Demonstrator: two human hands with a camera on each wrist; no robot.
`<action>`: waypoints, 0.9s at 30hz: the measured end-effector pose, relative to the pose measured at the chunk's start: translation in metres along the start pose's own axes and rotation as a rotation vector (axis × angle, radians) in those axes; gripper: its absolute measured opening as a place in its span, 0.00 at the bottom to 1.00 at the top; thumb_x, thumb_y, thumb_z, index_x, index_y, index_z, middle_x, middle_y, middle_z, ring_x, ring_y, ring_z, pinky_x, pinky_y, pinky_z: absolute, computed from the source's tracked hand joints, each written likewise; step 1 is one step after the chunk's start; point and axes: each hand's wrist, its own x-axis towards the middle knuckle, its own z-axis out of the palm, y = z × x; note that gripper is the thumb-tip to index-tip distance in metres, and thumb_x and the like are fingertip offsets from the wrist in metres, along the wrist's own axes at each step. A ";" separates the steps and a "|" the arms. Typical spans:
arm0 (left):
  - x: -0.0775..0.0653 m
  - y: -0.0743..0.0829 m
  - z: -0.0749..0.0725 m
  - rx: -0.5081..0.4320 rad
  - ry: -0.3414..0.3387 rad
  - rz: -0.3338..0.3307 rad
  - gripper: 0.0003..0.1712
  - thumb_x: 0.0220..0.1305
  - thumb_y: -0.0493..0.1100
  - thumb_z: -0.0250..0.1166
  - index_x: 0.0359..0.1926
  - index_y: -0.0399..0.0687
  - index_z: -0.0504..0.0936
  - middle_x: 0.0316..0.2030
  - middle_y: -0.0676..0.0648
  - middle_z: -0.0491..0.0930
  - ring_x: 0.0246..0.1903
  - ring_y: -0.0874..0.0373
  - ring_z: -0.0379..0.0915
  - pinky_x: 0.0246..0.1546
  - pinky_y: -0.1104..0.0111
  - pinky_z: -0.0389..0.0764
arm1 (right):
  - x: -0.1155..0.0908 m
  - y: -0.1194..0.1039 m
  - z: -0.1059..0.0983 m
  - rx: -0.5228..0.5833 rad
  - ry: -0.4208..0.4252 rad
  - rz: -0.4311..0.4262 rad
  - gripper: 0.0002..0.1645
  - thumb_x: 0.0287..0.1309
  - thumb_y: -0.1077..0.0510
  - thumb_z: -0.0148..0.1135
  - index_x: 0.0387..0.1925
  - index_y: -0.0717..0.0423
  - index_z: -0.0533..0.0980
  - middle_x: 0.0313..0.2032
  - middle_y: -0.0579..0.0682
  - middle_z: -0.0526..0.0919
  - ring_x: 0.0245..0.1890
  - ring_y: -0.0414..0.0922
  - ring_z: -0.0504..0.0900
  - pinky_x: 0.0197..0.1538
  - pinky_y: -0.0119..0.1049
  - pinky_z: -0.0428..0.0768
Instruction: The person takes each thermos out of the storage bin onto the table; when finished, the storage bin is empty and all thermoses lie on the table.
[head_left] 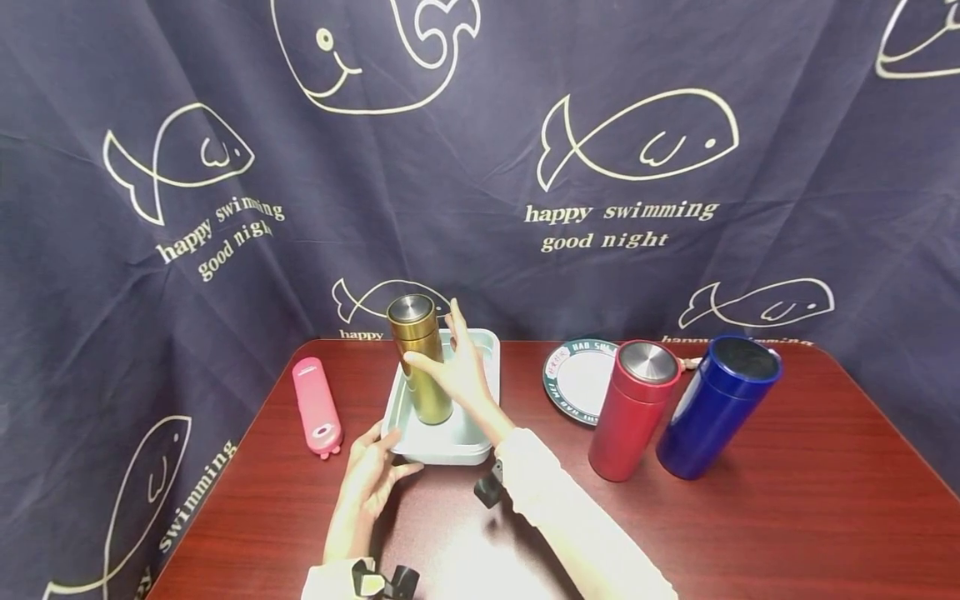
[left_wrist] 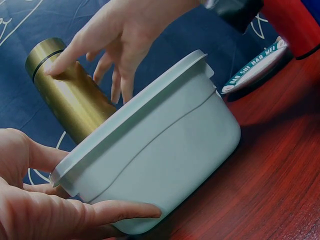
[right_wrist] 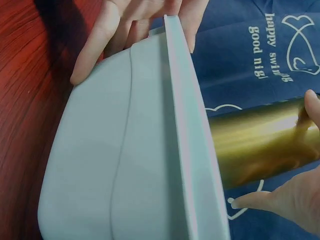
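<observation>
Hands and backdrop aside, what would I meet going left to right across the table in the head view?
Pink long object, gold bottle, plate, red bottle, blue bottle. The pale tray overlaps the gold bottle's place, so it is left out.

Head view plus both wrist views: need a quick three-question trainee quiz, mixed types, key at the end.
1. Which hand grips the pale green rectangular plastic bin?
2. True or false: the base of the gold metallic cylindrical flask is inside the bin.
3. How many cylindrical flasks show in the head view, and in which colours?

Key:
1. The left hand, at the near left corner.
2. True.
3. Three: the gold one, the red flask with a silver top and the blue flask with a dark top.
</observation>
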 end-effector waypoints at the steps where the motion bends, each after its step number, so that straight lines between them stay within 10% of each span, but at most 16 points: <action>1: 0.000 0.000 0.000 0.004 -0.005 0.003 0.28 0.73 0.32 0.43 0.69 0.23 0.51 0.52 0.38 0.75 0.57 0.47 0.69 0.53 0.28 0.59 | 0.001 0.001 0.002 0.002 -0.003 -0.006 0.63 0.47 0.55 0.77 0.77 0.47 0.47 0.71 0.58 0.61 0.71 0.48 0.60 0.70 0.46 0.63; 10: -0.002 -0.004 0.001 0.017 0.009 0.000 0.26 0.73 0.31 0.41 0.67 0.22 0.53 0.55 0.30 0.71 0.56 0.43 0.69 0.52 0.29 0.63 | 0.000 0.008 0.011 -0.056 0.025 -0.035 0.51 0.45 0.52 0.77 0.71 0.48 0.63 0.64 0.53 0.73 0.61 0.50 0.75 0.60 0.47 0.74; 27: -0.004 -0.012 0.000 0.021 0.013 -0.003 0.26 0.73 0.32 0.43 0.67 0.23 0.53 0.49 0.40 0.77 0.52 0.49 0.73 0.52 0.29 0.63 | -0.012 -0.019 -0.011 0.041 0.076 -0.046 0.48 0.48 0.56 0.76 0.70 0.52 0.64 0.63 0.51 0.75 0.60 0.51 0.75 0.61 0.49 0.73</action>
